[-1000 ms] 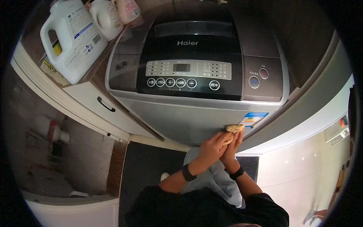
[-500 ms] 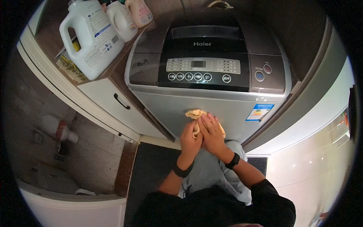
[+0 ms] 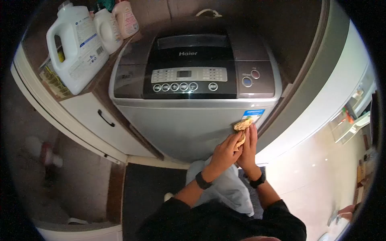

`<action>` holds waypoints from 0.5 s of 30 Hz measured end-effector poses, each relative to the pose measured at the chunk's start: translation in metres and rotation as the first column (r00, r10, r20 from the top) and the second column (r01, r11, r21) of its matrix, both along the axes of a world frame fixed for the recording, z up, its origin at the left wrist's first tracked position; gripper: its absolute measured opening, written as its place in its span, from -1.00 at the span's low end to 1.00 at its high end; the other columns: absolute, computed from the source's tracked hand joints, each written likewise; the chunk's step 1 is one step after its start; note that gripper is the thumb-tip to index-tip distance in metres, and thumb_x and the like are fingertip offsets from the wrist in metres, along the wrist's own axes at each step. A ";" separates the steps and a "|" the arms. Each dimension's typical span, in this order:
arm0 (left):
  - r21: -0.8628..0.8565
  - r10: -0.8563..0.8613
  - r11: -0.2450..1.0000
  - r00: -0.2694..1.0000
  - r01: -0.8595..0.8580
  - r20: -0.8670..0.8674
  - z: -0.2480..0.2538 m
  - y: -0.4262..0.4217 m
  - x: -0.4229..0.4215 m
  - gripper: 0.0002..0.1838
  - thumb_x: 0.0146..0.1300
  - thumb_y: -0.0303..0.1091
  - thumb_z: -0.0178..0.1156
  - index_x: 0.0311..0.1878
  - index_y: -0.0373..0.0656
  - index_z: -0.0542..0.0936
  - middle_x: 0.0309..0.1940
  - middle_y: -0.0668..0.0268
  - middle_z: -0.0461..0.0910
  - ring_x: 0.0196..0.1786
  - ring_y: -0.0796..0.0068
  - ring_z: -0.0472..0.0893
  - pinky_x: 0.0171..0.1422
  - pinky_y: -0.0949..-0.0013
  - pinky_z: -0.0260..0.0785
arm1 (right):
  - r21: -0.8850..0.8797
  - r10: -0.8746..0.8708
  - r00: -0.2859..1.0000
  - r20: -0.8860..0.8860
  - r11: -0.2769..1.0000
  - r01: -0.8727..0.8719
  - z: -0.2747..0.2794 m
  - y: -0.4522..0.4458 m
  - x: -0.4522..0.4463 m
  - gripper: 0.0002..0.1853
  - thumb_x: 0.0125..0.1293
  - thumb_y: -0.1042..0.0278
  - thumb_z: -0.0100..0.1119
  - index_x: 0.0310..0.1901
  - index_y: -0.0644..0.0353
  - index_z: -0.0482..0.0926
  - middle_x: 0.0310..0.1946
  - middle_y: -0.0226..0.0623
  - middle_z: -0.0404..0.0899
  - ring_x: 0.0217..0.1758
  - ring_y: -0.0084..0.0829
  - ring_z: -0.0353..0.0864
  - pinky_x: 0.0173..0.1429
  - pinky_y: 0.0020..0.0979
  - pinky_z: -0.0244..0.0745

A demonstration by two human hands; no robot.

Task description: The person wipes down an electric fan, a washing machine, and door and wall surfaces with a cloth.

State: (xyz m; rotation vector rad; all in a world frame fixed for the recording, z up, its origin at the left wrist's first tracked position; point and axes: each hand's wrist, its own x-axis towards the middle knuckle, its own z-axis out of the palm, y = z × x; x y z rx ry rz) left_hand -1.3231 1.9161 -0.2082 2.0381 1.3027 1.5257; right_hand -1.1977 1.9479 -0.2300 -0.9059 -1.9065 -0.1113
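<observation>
A yellowish cloth lies bunched against the front of the grey washing machine, over the lower part of the blue-and-white label. My right hand presses on the cloth with its fingers together and stretched upward. Beside it on the left, my left hand has its fingers closed on the cloth's lower part, and the two hands touch. The machine's lid is down, and its control panel faces up.
White detergent jug, smaller white bottle and pink bottle stand on the counter at upper left. Below is a white cabinet door with a black handle. A dark mat covers the floor. Part of another person shows at lower right.
Both hands and the cloth have moved right across the machine's front, from its middle to the label. The camera view has shifted too.
</observation>
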 end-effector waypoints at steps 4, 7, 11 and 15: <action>-0.021 -0.062 0.998 0.998 0.063 0.019 0.012 -0.004 -0.002 -0.34 0.20 -0.46 0.25 0.39 -0.18 0.31 0.20 -0.07 0.46 0.16 -0.05 0.55 0.20 0.09 0.47 | -0.054 -0.053 0.997 -0.051 0.997 0.051 0.000 0.009 -0.005 -0.33 0.38 0.34 0.08 0.45 0.33 0.11 0.49 0.09 -0.04 0.56 0.08 -0.05 0.55 -0.06 -0.02; -0.043 0.023 0.999 0.998 -0.020 0.055 0.006 -0.015 -0.021 -0.38 0.22 -0.47 0.22 0.37 -0.19 0.33 0.20 -0.07 0.46 0.17 -0.04 0.55 0.22 0.09 0.46 | 0.018 0.038 0.997 -0.069 0.999 -0.037 -0.002 0.003 -0.034 -0.31 0.36 0.36 0.10 0.45 0.33 0.09 0.48 0.13 -0.06 0.56 0.15 -0.08 0.54 0.04 -0.04; -0.052 0.186 0.982 0.979 -0.182 0.087 -0.004 -0.027 -0.056 -0.44 0.28 -0.46 0.17 0.36 -0.23 0.34 0.22 -0.06 0.45 0.19 0.00 0.54 0.23 0.11 0.44 | 0.038 0.120 0.990 0.068 0.992 -0.123 -0.007 0.003 -0.074 -0.25 0.39 0.26 0.10 0.48 0.34 -0.02 0.50 0.10 -0.14 0.56 0.18 -0.12 0.53 0.09 -0.04; -0.009 0.411 0.910 0.899 -0.415 0.152 -0.017 -0.043 -0.091 -0.46 0.25 -0.50 0.11 0.34 -0.25 0.36 0.18 -0.05 0.49 0.15 -0.02 0.56 0.21 0.15 0.44 | 0.005 0.306 0.948 0.084 0.952 -0.307 -0.006 -0.001 -0.124 -0.37 0.34 0.29 0.07 0.42 0.25 0.22 0.45 0.05 0.07 0.53 0.18 0.00 0.51 0.08 0.03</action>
